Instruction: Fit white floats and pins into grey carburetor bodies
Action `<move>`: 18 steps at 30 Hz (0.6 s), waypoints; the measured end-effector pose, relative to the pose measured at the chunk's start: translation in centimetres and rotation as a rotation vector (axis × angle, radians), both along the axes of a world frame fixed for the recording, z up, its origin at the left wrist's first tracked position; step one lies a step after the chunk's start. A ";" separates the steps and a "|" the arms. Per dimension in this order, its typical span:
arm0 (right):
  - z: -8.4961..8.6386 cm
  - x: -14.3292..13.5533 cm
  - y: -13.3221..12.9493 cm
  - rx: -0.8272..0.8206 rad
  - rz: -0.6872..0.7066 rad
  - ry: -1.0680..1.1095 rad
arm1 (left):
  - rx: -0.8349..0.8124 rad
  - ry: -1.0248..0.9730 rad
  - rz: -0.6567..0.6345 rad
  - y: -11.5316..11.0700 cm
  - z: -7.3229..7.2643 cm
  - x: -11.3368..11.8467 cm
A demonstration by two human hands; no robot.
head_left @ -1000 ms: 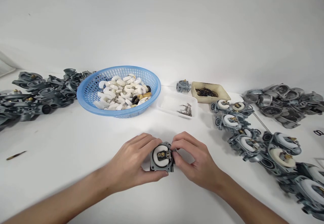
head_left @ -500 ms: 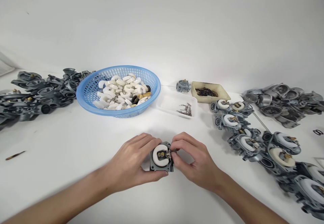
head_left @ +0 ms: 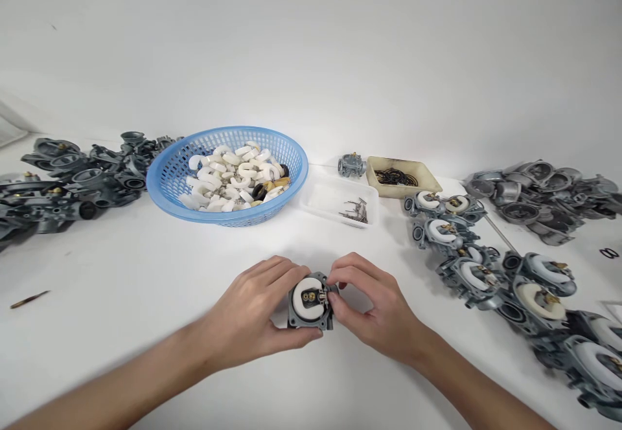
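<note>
A grey metal carburetor body [head_left: 293, 316] with a white C-shaped float [head_left: 302, 300] and two small brass pieces inside its ring sits upright near the front middle of the table. My left hand [head_left: 260, 310] grips it from the left, fingers behind and thumb along its front edge. On the right side, my right hand [head_left: 372, 304] is closed, with thumb and index finger pinched at the float's hinge. Whatever is between those fingertips is too small to make out.
A blue basket [head_left: 168, 200] of floats stands behind, beside a white tray [head_left: 323, 200] of small pins and a yellowish tray [head_left: 425, 174] of dark rings. Carburetor bodies lie left [head_left: 90, 177] and right [head_left: 479, 274]; metal bowls [head_left: 539, 197] are far right. A thin tool [head_left: 29, 299] lies left.
</note>
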State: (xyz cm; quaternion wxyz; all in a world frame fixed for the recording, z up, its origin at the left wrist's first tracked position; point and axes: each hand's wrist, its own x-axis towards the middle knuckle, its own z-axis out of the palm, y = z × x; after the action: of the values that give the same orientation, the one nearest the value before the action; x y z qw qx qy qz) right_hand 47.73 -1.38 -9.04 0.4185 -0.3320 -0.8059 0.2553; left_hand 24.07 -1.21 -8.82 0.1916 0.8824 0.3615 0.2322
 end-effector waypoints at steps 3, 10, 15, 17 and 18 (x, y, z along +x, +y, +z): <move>0.0 0.0 0.0 0.008 0.000 0.014 | -0.005 0.003 0.000 0.1 0.0 0.1; 0.0 0.0 0.0 0.015 -0.002 0.018 | -0.035 0.029 0.002 0.0 0.2 0.1; 0.1 -0.1 0.1 0.021 -0.005 0.009 | 0.045 -0.065 0.029 -0.2 0.2 0.1; 0.1 0.0 0.0 0.023 -0.007 0.006 | 0.085 -0.116 0.027 -0.1 0.2 0.1; 0.2 0.0 0.0 0.024 -0.008 0.005 | 0.100 -0.133 0.022 -0.1 0.2 0.1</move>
State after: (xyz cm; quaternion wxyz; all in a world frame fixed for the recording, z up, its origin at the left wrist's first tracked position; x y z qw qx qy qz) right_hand 47.71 -1.36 -8.88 0.4256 -0.3293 -0.8065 0.2448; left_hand 24.13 -1.33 -8.66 0.1683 0.8694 0.3458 0.3101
